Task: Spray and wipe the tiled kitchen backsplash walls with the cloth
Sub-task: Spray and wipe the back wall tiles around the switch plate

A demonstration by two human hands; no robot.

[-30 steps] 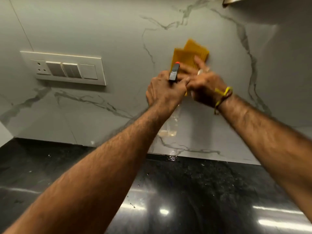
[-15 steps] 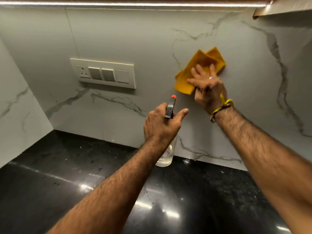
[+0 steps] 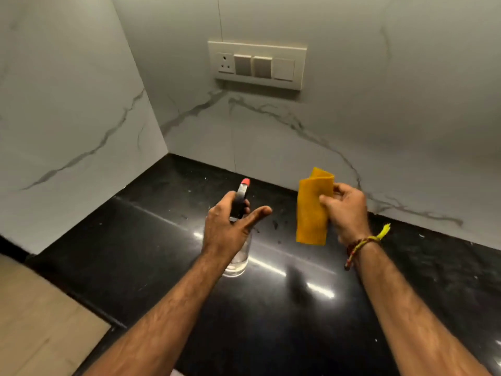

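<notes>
My left hand (image 3: 227, 226) grips a clear spray bottle (image 3: 238, 263) with a black head and red nozzle, held upright over the black counter, thumb stretched out to the right. A folded yellow cloth (image 3: 311, 213) hangs from my right hand (image 3: 344, 210), which pinches its right edge; it is held off the wall, above the counter. The white marble-look backsplash (image 3: 379, 118) runs behind both hands and turns a corner onto the left wall (image 3: 67, 104).
A cream switch and socket panel (image 3: 257, 65) is set into the back wall above the hands. The glossy black counter (image 3: 271, 308) carries small white specks and light glare. A pale wooden surface (image 3: 35, 316) lies at the lower left, beyond the counter's edge.
My right hand has lifted the cloth off the wall and lowered it over the counter. My left hand has come down with the bottle. The view has shifted left toward the corner.
</notes>
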